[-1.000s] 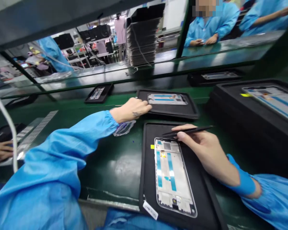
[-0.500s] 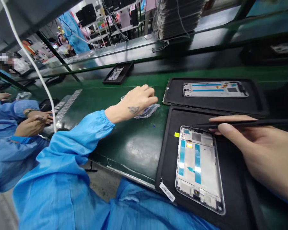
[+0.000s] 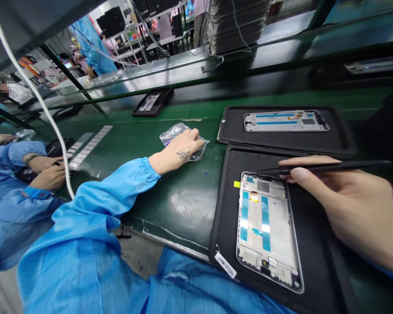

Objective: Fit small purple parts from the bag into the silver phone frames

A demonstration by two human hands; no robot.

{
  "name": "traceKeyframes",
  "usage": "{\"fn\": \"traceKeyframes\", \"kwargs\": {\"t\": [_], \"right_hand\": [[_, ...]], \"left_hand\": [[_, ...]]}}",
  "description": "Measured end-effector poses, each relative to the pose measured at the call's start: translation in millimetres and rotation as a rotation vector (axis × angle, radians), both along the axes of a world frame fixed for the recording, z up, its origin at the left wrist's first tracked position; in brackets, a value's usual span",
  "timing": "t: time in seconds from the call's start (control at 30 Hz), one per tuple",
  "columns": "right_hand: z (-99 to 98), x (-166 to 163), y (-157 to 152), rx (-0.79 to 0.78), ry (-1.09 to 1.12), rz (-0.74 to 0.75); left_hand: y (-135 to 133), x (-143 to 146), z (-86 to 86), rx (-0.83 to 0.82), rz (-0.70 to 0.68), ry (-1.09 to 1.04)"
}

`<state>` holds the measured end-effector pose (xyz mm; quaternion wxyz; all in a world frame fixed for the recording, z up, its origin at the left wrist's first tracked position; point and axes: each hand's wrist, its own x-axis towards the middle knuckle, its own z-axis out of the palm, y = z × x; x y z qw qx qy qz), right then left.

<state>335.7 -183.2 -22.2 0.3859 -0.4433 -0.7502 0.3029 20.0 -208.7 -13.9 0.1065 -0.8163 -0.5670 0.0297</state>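
Observation:
My left hand [image 3: 179, 150] rests on a small clear plastic bag [image 3: 180, 133] lying on the green belt, its fingers curled and pressed into the bag. My right hand [image 3: 343, 205] grips black tweezers [image 3: 317, 167], whose tip points left over the top edge of a white phone frame [image 3: 267, 226]. That frame lies in a black tray [image 3: 225, 209] right in front of me. A second phone frame [image 3: 284, 121] lies crosswise in another black tray [image 3: 340, 139] just behind.
A third tray with a part [image 3: 152, 102] sits farther back on the belt [image 3: 183, 200]. A co-worker's hands [image 3: 47, 172] work at the left beside a white cable [image 3: 42, 109]. A stack of dark trays [image 3: 239, 24] stands on the rear shelf.
My left hand left the rear tray, moved left and came down on the plastic bag. The view swung left and closer. My right hand with the tweezers has barely moved.

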Motion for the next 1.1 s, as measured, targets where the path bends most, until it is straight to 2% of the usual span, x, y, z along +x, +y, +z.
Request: {"fn": "traceKeyframes", "kwargs": {"t": [0.17, 0.37, 0.43, 0.53, 0.6, 0.67, 0.77, 0.83, 0.9, 1.0, 1.1], "right_hand": [[1.3, -1, -3, -0.031, 0.035, 0.005], [1.3, -2, -7, -0.085, 0.112, 0.049], [-0.3, -1, -7, -0.092, 0.146, 0.054], [-2.2, 0, -6, -0.094, 0.166, 0.064], [-2.8, 1, -6, -0.086, 0.174, 0.066], [-3.2, 1, -6, -0.075, 0.186, 0.065], [-2.9, 0, -8, -0.041, 0.215, 0.062], [-1.0, -1, -10, -0.007, 0.232, 0.062], [2.8, -5, -12, 0.025, 0.230, 0.071], [11.6, -13, -16, 0.043, 0.195, 0.117], [20.0, -23, -18, 0.042, 0.151, 0.176]], "left_hand": [[3, -9, -5.4, 0.008, -0.054, 0.011], [-14, -2, 3.9, 0.095, -0.112, 0.025], [-20, 2, 10.9, 0.169, -0.128, -0.103], [-29, 18, 20.0, 0.203, -0.133, -0.460], [-36, 33, 21.6, 0.086, -0.136, -0.782], [-42, 50, 19.2, -0.122, -0.103, -1.122], [-48, 69, 12.7, -0.441, 0.045, -1.494], [-48, 74, 9.0, -0.592, 0.153, -1.629], [-46, 74, 5.9, -0.675, 0.235, -1.741], [-43, 71, 1.9, -0.742, 0.318, -1.863], [-42, 69, -0.1, -0.774, 0.340, -1.909]]}}
